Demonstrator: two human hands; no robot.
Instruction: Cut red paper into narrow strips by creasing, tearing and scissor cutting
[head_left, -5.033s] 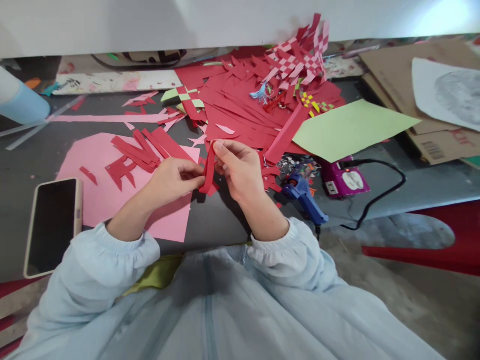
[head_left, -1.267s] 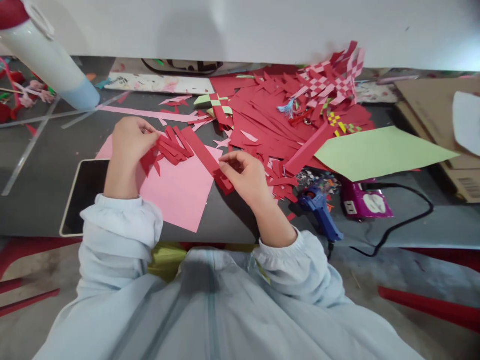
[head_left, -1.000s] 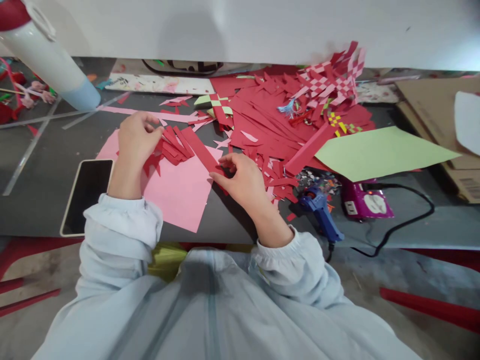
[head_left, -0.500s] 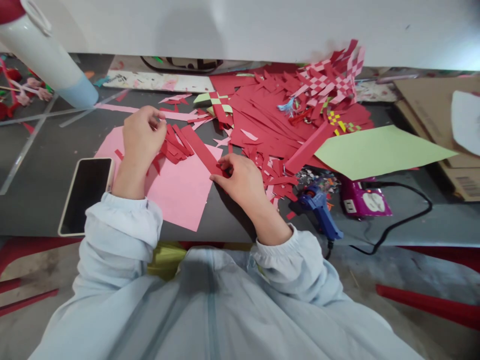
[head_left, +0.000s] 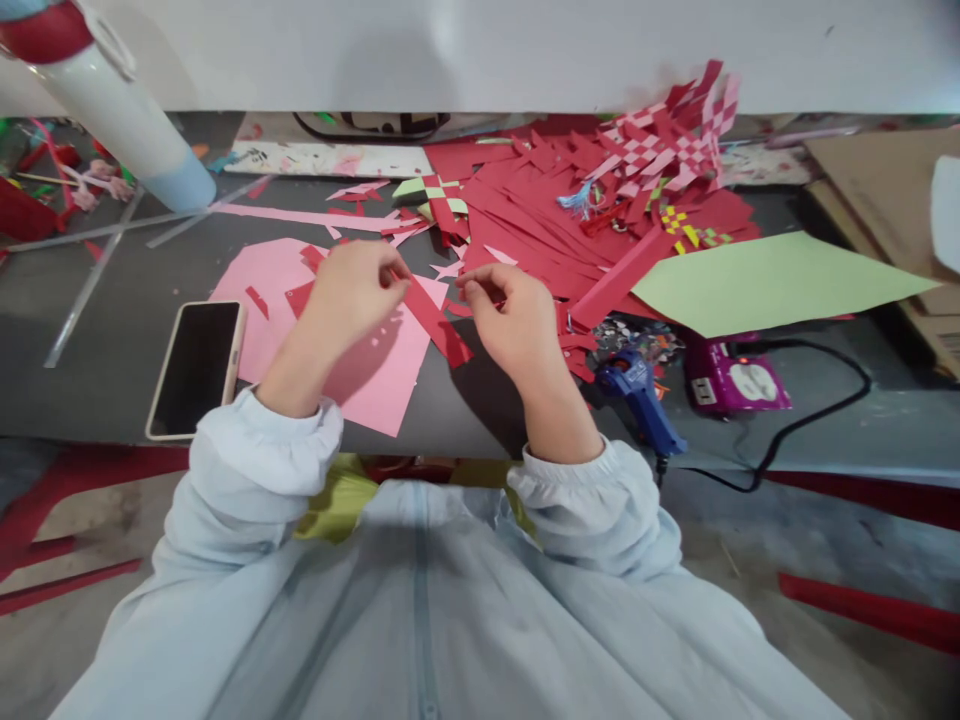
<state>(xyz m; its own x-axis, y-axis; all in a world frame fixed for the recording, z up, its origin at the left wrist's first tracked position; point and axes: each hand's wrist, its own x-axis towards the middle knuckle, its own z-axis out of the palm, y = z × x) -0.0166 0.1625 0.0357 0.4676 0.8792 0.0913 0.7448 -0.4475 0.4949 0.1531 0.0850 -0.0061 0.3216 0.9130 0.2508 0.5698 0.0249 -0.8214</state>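
Observation:
My left hand [head_left: 356, 288] is over the pink paper [head_left: 367, 385], thumb and finger pinched together. Whatever is between its fingertips is too small to make out. A wide red paper strip [head_left: 441, 330] lies slantwise by those fingertips, across the paper's right edge and onto the dark table [head_left: 457, 400]. To the right, my right hand [head_left: 517, 315] is also pinched, its fingertips facing the left ones across a small gap. What it holds, if anything, cannot be made out. Small red pieces [head_left: 300, 298] lie on the pink paper, partly hidden behind my left hand.
A phone [head_left: 196, 368] lies at left, below a white bottle [head_left: 139, 130]. Red paper sheets and strips [head_left: 525, 225] spread across the back. At right are a green sheet [head_left: 780, 285], a blue glue gun [head_left: 641, 400], a purple box [head_left: 739, 383] with a black cable, and cardboard [head_left: 885, 190].
My left hand has moved right, toward the middle. My right hand has let go of the wide red strip's lower end and risen to the right. The view has shifted slightly.

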